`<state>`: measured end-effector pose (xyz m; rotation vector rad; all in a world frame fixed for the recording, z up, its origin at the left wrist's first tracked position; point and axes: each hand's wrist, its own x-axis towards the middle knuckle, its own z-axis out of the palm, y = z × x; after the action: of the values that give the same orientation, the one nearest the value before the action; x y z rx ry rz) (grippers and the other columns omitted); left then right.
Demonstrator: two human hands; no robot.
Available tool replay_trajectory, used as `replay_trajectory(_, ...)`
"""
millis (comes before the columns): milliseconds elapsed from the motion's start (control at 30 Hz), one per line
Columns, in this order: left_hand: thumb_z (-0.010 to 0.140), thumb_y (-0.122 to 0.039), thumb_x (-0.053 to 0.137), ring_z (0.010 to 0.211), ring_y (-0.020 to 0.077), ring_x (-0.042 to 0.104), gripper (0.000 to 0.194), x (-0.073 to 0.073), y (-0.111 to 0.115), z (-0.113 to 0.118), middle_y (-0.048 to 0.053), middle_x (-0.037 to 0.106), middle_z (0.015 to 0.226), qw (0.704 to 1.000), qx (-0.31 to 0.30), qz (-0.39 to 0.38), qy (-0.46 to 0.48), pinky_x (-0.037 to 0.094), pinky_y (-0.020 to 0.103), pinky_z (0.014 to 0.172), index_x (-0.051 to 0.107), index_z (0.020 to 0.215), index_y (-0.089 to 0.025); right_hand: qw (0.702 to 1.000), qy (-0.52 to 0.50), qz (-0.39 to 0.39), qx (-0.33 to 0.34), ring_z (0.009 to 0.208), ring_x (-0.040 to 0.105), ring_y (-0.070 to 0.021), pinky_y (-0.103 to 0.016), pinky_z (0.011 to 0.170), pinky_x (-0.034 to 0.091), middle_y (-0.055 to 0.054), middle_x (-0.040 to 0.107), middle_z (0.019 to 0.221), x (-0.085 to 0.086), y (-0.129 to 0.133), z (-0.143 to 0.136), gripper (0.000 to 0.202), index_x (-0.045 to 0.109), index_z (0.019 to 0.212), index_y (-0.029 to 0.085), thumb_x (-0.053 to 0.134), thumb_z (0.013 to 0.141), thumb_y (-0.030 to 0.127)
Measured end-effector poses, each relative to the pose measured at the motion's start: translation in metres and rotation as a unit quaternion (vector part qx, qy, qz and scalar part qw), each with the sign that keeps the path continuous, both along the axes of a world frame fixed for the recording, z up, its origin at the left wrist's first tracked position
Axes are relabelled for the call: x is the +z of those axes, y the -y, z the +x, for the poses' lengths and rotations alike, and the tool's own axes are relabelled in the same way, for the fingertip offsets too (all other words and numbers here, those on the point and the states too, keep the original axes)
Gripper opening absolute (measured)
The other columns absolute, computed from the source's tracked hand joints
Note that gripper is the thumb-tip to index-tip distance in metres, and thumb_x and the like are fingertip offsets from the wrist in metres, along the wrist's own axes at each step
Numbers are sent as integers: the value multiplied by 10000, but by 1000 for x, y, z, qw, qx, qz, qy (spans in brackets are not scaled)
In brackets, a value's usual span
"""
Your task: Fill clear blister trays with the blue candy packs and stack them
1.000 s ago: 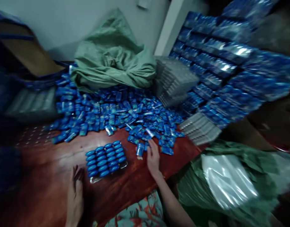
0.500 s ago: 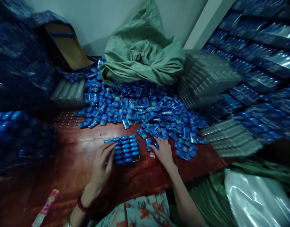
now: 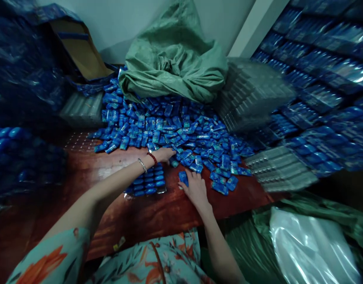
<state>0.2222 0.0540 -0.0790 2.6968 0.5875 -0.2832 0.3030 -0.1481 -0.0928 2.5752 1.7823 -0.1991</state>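
My left hand (image 3: pixel 164 155) reaches across the tray to the near edge of a heap of small blue packets (image 3: pixel 158 130). Its fingers are stretched out over a loose packet (image 3: pixel 173 161); the fingertips are partly hidden. Under that wrist lies a clear tray (image 3: pixel 161 190) filled with rows of glossy blue oval pieces (image 3: pixel 150 179), partly covered by the forearm. To the right of the tray, my right hand (image 3: pixel 196 190) grips one blue packet (image 3: pixel 183 178) between thumb and fingers, close to the red-brown tabletop (image 3: pixel 134 221).
A green sack (image 3: pixel 175 75) rests behind the heap. Stacked clear trays (image 3: pixel 252 94) and another clear tray stack (image 3: pixel 282 167) stand to the right, near wrapped blue packs (image 3: pixel 323 90). Blue filled trays (image 3: pixel 10 157) are piled at left. A plastic bag (image 3: pixel 311 244) lies lower right.
My left hand has moved from the tray's left side over it to the packet heap. The right hand stays by the same packet. The view has shifted slightly.
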Motion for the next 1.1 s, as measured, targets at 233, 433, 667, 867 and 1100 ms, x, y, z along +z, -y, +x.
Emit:
replay_trajectory(233,875,-215,490,801,176,604,212,24,-10,-42,69,651,917,994,66,-3,90,433,239,680,556,1066,-155,996,-23,-80,30,908,629,-233,-286,691,456,-162,579,1098,11,-17,-10,381,492,1219,115,555,856,209)
replay_trajectory(433,902,-258,408,862,191,589,338,45,-8,-131,99,633,1027,955,197,20,219,443,301,783,585,1171,-153,952,-296,75,2,839,662,-201,-279,690,501,-98,659,1008,17,9,10,314,488,1183,176,480,881,260)
replay_trajectory(667,796,-515,538,845,201,627,507,13,68,-254,93,690,1011,787,495,-163,329,499,289,738,649,1101,-127,849,-462,251,51,894,650,-176,-310,813,529,-53,667,993,-16,32,-26,185,588,1023,225,537,869,313)
replay_trajectory(867,711,-587,593,894,247,635,544,-42,151,-296,102,694,966,713,602,-184,310,511,367,813,674,1005,-136,901,-294,201,247,976,614,-190,-359,854,527,-77,642,1047,-23,19,-35,336,608,1136,235,398,892,138)
replay_trajectory(1100,776,-382,631,894,197,604,503,-54,171,-282,76,579,1064,813,504,-86,280,506,352,827,521,1236,-212,921,-204,98,317,935,607,-210,-358,782,534,-111,626,1023,0,9,-36,431,581,1185,192,352,848,50)
